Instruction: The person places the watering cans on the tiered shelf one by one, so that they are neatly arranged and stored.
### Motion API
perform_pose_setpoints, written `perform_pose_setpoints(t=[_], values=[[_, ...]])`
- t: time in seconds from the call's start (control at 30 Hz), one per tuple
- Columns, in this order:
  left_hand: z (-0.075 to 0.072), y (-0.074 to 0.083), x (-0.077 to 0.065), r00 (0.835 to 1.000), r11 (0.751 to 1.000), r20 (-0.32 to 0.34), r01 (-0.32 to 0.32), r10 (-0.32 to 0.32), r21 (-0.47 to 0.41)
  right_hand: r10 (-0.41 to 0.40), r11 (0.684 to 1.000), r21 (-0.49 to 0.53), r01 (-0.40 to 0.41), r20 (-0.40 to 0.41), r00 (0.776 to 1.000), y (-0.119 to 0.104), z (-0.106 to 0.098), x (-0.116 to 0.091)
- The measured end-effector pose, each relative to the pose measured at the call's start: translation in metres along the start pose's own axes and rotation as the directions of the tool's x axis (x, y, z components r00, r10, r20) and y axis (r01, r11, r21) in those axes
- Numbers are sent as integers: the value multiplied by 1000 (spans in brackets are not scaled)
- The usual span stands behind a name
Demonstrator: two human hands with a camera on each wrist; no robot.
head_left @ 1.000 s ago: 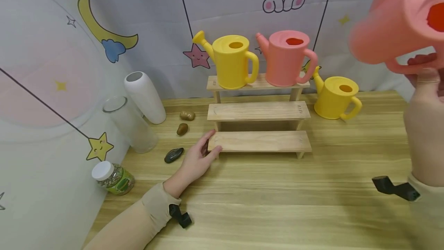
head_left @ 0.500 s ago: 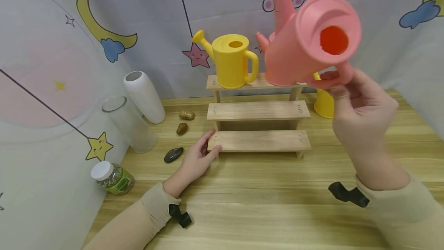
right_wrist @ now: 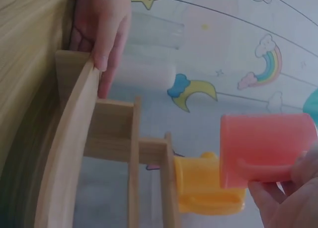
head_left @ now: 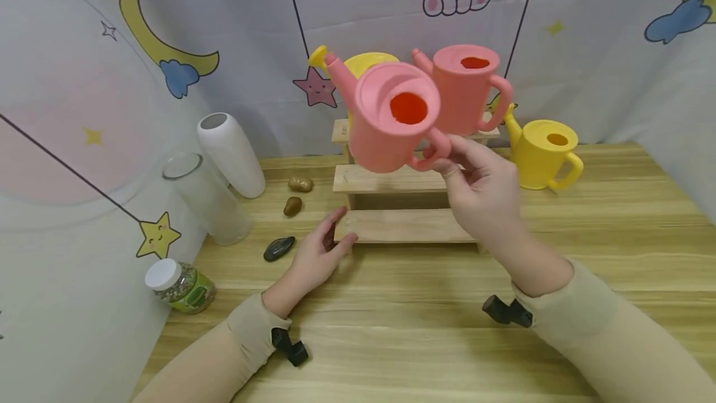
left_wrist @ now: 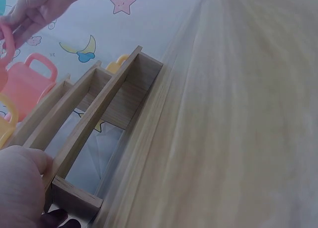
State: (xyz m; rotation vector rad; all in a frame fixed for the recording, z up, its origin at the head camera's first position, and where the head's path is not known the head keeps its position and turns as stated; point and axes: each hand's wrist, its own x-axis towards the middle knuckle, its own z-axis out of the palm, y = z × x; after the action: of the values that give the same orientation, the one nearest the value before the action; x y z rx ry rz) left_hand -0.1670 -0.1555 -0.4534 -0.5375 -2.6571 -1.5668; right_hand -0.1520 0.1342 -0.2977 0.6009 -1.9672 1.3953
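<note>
My right hand (head_left: 488, 194) grips a pink watering can (head_left: 380, 145) by its handle, in the air before the stepped wooden shelf (head_left: 408, 226). Its spout points up and to the left. In the right wrist view the held watering can (right_wrist: 268, 143) hangs above the top board. My left hand (head_left: 310, 260) holds the left end of the bottom board, thumb at its front edge; in the left wrist view fingers show below the board's end. On the top board stand a yellow watering can (head_left: 370, 61), mostly hidden behind the held one, and another pink watering can (head_left: 460, 101).
A smaller yellow watering can (head_left: 539, 163) stands on the table right of the shelf. At the left are a white vase (head_left: 237, 160), a clear glass vase (head_left: 209, 204), a lidded jar (head_left: 190, 291), two brown stones (head_left: 300, 184) and a dark stone (head_left: 278, 249). A printed cloth hangs behind.
My right hand has carried the pink watering can from the far right leftward and lower, past the standing pink one, to in front of the yellow one. My left hand stays on the shelf.
</note>
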Motion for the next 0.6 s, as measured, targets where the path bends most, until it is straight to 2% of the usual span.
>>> perform_pose_setpoints(t=[0.13,0.23,0.5,0.6], values=[[0,0,0,1000,1000,-2,-14,13,-24,84,996,-8,-84,97,992,9,13,-2],[0,0,0,1000,1000,-4,-11,11,-16,131,991,-25,-129,135,982,17,21,-3],[0,1,0,1000,1000,-9,-10,11,8,153,988,-69,-142,195,969,26,34,-3],[0,0,1,1000,1000,-8,-12,12,12,190,981,-81,-177,205,960,26,36,-3]])
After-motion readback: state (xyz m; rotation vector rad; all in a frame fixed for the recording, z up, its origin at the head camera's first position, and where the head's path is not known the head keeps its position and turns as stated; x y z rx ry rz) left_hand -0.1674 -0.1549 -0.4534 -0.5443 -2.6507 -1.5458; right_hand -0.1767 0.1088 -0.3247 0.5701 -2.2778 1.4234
